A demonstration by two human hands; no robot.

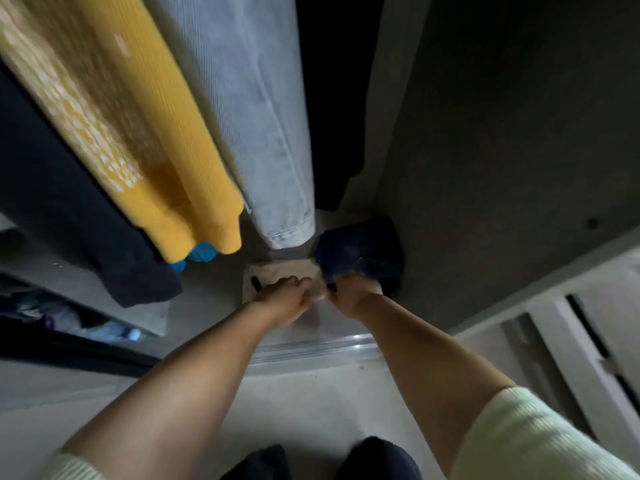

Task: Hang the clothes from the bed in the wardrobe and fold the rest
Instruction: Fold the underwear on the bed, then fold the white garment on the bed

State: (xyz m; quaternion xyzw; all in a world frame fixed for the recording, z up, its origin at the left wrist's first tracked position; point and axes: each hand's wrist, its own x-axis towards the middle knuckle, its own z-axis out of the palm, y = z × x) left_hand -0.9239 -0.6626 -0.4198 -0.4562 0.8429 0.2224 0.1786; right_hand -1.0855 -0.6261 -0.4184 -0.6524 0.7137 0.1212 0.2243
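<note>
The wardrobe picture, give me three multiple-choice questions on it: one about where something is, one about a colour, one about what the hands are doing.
1. Where does the folded beige cloth lie?
A. on the wardrobe floor, below the hanging clothes
B. over a hanger
C. on a bed

2. What colour is the sweater hanging just left of the light jeans?
A. red
B. yellow
C. green

3. What are the two hands doing?
A. hanging loose at the person's sides
B. lifting a hanger
C. reaching down to the folded clothes

Answers:
1 A: the cloth lies flat at the bottom, under the jeans' hem.
2 B: the knit next to the jeans is plainly yellow.
3 C: the left hand rests on the beige cloth and the right hand is at the dark blue folded garment; its fingers are hidden.
</note>
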